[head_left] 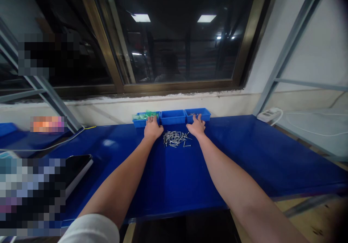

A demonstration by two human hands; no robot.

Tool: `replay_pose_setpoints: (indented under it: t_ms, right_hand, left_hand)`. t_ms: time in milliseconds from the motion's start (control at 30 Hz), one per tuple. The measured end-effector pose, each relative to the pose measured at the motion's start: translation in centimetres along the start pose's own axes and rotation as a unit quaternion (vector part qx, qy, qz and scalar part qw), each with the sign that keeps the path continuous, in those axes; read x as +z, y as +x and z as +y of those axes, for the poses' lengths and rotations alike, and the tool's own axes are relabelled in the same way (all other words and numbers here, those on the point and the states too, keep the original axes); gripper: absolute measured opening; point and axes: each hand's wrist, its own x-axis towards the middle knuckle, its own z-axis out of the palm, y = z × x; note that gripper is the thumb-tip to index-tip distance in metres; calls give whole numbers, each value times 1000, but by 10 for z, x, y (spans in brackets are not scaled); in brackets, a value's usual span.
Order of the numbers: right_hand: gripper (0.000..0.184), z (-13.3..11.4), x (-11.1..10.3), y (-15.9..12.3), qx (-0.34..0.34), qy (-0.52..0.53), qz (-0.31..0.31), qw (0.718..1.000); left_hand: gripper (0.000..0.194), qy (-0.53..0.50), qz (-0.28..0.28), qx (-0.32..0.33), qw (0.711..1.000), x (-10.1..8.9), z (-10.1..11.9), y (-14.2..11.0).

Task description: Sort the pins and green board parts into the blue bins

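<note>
A loose pile of screws or nails [174, 138], too small to tell which, lies between the left hand [153, 128] and the right hand [197, 125], a little nearer the body than both. It sits on the blue table [176, 185] and spreads wider from hand to hand than it does front to back; the pieces themselves cross at many angles, so they share no single long axis. Its denser part leans to the left hand's side, while a few strays trail out below the right hand, so neither hand is plainly nearer. Neither hand appears to touch it.

Just beyond the hands, three boxes stand end to end in a row running sideways. The left hand bends over the front edge of the left box [138, 124], by some green packets [140, 117]; whether it grips anything I cannot tell. The right hand is spread, thumb apart, its fingers at the front of the right box [207, 117], where small metal bits [192, 114] show. The middle box [173, 120] stands between the hands, behind the pile.
</note>
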Motion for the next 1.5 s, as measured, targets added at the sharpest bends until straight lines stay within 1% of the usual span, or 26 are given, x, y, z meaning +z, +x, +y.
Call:
replay_pose_setpoints:
  t_ms: [133, 200, 233, 300, 367, 400, 467, 500, 567, 667, 733, 867, 967, 1167, 1300, 1500]
  right_hand:
    - [80, 1, 1, 2, 2, -9, -22, 1000]
    - [81, 0, 1, 0, -6, -9, -28, 1000]
    - [81, -1, 1, -1, -15, -9, -27, 999]
    - [77, -4, 1, -6, -42, -9, -14, 999]
    - [65, -7, 1, -11, -84, -14, 0, 996]
    - [56, -8, 2, -13, -106, -18, 2, 994]
    - [36, -10, 3, -15, -148, -25, -9, 989]
    - [29, -10, 3, -16, -164, -29, -21, 986]
    - [22, -10, 5, -16, -182, -34, -48, 981]
    - [21, -10, 8, -15, -189, -34, -88, 977]
    - [21, -11, 9, -15, -183, -34, -108, 977]
    - [20, -13, 10, -15, -177, -42, -125, 975]
    - [18, -13, 10, -15, -189, -59, -124, 972]
    - [19, -14, 9, -15, -191, -84, -156, 965]
    - [20, -15, 8, -16, -197, -95, -156, 963]
    - [20, -13, 13, -14, -211, -90, -142, 963]
  left_hand:
    - [60, -33, -44, -24, 998, -4, -5, 6]
    - [59, -51, -55, -25, 997, -8, -5, 9]
    - [58, -62, -51, -23, 997, -10, -4, 9]
    - [49, -90, -20, -22, 996, -15, 1, 8]
    - [38, -133, 12, -30, 991, -18, 7, 4]
    - [33, -159, 14, -39, 986, -18, 10, 1]
    - [29, -213, 3, -46, 976, -15, 15, -6]
    - [28, -232, -2, -47, 972, -13, 16, -9]
    - [27, -250, -16, -42, 967, -7, 16, -15]
    - [27, -243, -46, -14, 969, 0, 13, -20]
    - [27, -225, -58, 8, 973, 1, 13, -21]
    - [27, -188, -69, 55, 978, 0, 15, -22]
    - [27, -175, -66, 93, 978, 1, 18, -24]
    - [26, -175, -43, 135, 974, 5, 17, -26]
    - [25, -179, -37, 148, 972, 4, 18, -28]
    - [25, -183, -34, 163, 969, 2, 23, -29]
